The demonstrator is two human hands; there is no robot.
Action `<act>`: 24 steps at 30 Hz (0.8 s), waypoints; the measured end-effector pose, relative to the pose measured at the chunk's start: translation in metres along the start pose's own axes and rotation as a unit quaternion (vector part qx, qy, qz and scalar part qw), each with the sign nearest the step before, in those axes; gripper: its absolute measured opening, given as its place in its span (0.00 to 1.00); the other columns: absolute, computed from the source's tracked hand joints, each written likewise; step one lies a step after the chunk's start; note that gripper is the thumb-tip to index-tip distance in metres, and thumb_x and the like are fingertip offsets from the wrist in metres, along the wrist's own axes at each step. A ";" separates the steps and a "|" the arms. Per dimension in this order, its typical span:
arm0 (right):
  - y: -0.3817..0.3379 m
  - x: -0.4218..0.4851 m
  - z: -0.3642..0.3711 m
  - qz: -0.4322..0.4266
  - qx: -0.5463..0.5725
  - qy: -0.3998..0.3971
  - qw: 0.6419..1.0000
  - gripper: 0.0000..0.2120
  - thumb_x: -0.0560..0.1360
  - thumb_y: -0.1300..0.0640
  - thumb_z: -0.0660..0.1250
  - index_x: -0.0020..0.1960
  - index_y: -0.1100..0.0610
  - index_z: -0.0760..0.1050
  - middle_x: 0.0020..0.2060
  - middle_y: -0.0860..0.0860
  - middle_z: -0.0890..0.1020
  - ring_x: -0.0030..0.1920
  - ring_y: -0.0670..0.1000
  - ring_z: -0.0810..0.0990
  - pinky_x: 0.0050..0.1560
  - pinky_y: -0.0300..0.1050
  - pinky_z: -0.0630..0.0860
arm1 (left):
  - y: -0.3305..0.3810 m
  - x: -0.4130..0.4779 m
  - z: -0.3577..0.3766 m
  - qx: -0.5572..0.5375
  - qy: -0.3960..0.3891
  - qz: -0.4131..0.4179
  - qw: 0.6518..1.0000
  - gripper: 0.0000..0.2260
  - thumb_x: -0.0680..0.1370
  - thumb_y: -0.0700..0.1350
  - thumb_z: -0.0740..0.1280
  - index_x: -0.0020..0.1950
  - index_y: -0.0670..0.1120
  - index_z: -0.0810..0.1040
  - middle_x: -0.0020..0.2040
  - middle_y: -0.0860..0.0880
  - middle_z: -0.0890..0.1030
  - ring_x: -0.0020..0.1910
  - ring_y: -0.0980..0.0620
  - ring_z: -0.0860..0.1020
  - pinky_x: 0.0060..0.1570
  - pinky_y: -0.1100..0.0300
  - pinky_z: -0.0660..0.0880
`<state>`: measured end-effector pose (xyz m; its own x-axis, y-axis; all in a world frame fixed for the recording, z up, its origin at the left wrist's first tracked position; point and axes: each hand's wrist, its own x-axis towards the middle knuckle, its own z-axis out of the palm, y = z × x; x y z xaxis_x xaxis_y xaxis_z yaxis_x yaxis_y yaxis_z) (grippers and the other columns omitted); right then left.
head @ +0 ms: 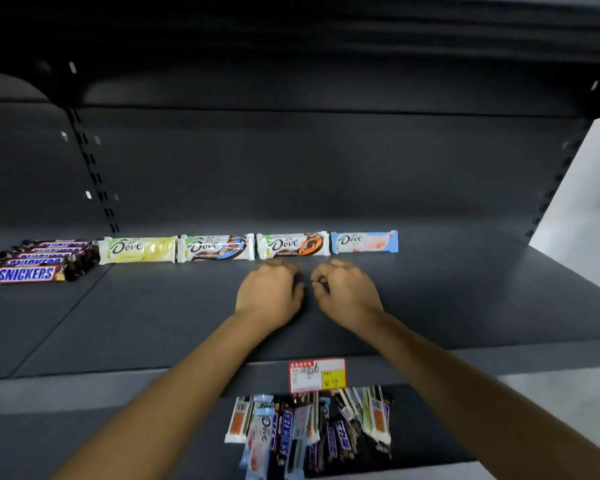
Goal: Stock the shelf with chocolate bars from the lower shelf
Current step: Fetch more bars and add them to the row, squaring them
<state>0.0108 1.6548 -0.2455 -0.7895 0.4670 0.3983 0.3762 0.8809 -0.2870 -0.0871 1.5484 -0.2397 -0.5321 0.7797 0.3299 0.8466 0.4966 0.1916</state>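
Dark shelf, lower bar pile partly hidden

Open room runs across the front and right of the shelf. Four Dove bars line its back, and a stack of Snickers bars blocks the left end. The left hand and right hand, fingers curled, sit just before the row with a narrow gap between them. A price tag hangs on the front lip above the heaped bars on the lower shelf. Headroom under the upper shelf seems ample, though the view there is dim.
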 end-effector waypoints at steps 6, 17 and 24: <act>-0.016 -0.041 -0.008 0.005 0.020 0.080 0.997 0.06 0.74 0.57 0.63 0.48 0.56 0.78 0.46 0.54 0.79 0.50 0.56 0.76 0.45 0.45 0.70 | 0.018 -0.040 -0.008 -0.063 0.091 0.062 0.992 0.10 0.75 0.46 0.62 0.54 0.47 0.78 0.52 0.46 0.79 0.53 0.44 0.76 0.49 0.54 0.72; -0.056 -0.138 0.017 -0.026 0.041 0.182 0.982 0.03 0.72 0.58 0.66 0.41 0.56 0.77 0.34 0.50 0.79 0.33 0.50 0.75 0.32 0.37 0.66 | 0.001 -0.139 0.001 -0.165 0.158 0.149 0.962 0.06 0.72 0.37 0.67 0.48 0.43 0.80 0.42 0.47 0.79 0.40 0.50 0.77 0.40 0.65 0.69; -0.044 -0.173 0.061 -0.042 0.070 0.139 0.987 0.10 0.72 0.56 0.59 0.39 0.57 0.77 0.33 0.50 0.78 0.31 0.50 0.75 0.29 0.37 0.68 | -0.014 -0.165 0.046 -0.157 0.114 0.185 0.963 0.06 0.71 0.37 0.65 0.45 0.43 0.81 0.40 0.48 0.80 0.37 0.50 0.77 0.38 0.60 0.75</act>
<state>0.1014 1.5308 -0.3552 -0.6432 0.4137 0.6443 0.2298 0.9070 -0.3529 -0.0115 1.4301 -0.3391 -0.2058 0.7601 0.6163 0.9596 0.0332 0.2795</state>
